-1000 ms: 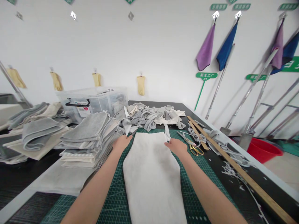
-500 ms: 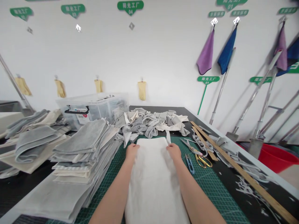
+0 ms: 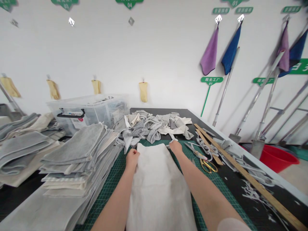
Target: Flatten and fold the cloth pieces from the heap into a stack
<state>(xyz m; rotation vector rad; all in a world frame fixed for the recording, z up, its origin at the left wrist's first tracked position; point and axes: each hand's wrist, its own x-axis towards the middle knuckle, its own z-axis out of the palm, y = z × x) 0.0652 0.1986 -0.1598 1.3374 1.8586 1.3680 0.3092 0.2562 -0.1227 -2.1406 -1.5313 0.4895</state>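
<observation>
A long white cloth (image 3: pixel 157 186) lies lengthwise over the green cutting mat (image 3: pixel 222 195), its far edge between both hands. My left hand (image 3: pixel 132 158) is closed at the far left corner of the cloth, pinching its edge. Just past the far right corner, my right hand (image 3: pixel 175 147) has its fingers curled together by a thin pale strip (image 3: pixel 172 137); what lies between the fingertips is too small to tell. Right of that hand are scissors with a pink-white handle (image 3: pixel 198 153) and gold-handled scissors (image 3: pixel 209 166).
Stacked grey cloths (image 3: pixel 74 144) stand on the left, before a clear plastic box (image 3: pixel 89 112). Crumpled scraps (image 3: pixel 154 125) cover the mat's far end. Wooden strips (image 3: pixel 243 168) and cut trimmings (image 3: pixel 255 192) lie along the right edge. A red bucket (image 3: pixel 276 158) is beyond it.
My right hand has moved off the cloth's far right corner to the pale strip beyond it. My left hand stays at its corner. The view has shifted slightly right.
</observation>
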